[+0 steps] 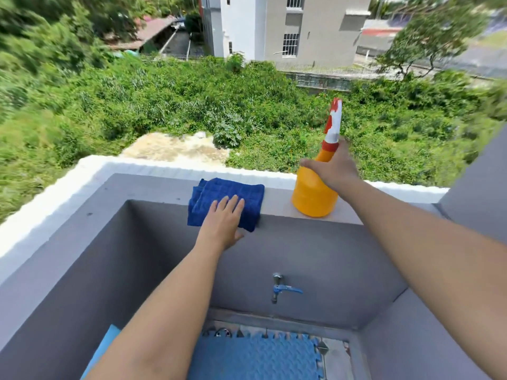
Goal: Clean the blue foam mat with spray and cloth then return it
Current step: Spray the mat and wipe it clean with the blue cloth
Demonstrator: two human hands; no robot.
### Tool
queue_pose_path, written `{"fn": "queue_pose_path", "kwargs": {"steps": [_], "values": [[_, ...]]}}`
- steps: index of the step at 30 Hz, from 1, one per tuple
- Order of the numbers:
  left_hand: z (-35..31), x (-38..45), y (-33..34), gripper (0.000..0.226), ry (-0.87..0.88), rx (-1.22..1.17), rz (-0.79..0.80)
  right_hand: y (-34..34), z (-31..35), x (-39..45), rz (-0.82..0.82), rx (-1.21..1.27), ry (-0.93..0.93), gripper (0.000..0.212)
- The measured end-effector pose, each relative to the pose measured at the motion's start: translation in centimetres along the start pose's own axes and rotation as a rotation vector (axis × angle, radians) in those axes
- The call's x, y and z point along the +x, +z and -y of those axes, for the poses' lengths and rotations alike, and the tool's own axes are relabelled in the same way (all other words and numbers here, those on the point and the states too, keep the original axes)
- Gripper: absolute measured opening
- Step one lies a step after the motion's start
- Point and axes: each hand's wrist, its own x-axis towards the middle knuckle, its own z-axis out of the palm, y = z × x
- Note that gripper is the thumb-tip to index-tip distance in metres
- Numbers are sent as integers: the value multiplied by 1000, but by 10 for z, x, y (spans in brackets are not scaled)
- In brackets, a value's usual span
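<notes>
A folded blue cloth (219,196) lies on the grey parapet ledge (153,187) and hangs a little over its inner edge. My left hand (223,222) rests flat on the cloth with straight fingers. To the right an orange spray bottle (310,196) with a red and white nozzle stands upright on the ledge. My right hand (333,168) grips its neck. Down on the floor at the bottom of the view lies the blue foam mat (255,357), textured, with jigsaw edges. My left forearm hides part of it.
A blue-handled tap (282,289) sticks out of the grey wall below the ledge. A floor drain (223,331) sits just behind the mat. A lighter blue sheet (109,337) shows at the lower left. Beyond the ledge is a drop to green bushes and buildings.
</notes>
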Motion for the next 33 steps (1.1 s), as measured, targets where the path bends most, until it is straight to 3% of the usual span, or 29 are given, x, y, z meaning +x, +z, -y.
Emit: {"fn": "queue_pose_path", "kwargs": {"steps": [3, 7, 12, 16, 21, 25, 30, 33], "values": [[12, 9, -4, 97, -26, 18, -35, 0, 5, 12, -73, 91, -23, 72], [-1, 22, 29, 70, -81, 47, -218, 11, -20, 29, -89, 124, -51, 58], [-8, 28, 3, 44, -107, -38, -286, 4, -11, 17, -117, 105, -28, 63], [-3, 2, -33, 20, -178, -172, -350, -10, 3, -31, -232, 17, -22, 86], [-4, -72, -24, 13, -363, -589, -373, -16, -35, -135, -256, 62, -75, 72], [-16, -145, 25, 20, -423, -888, -301, 12, -99, -215, -64, 120, 10, 42], [-39, -238, 134, 9, -568, -946, -149, 82, -209, -310, 96, 204, 149, 14], [-57, -304, 228, 27, -700, -999, -61, 135, -292, -367, 189, 183, 258, 13]]}}
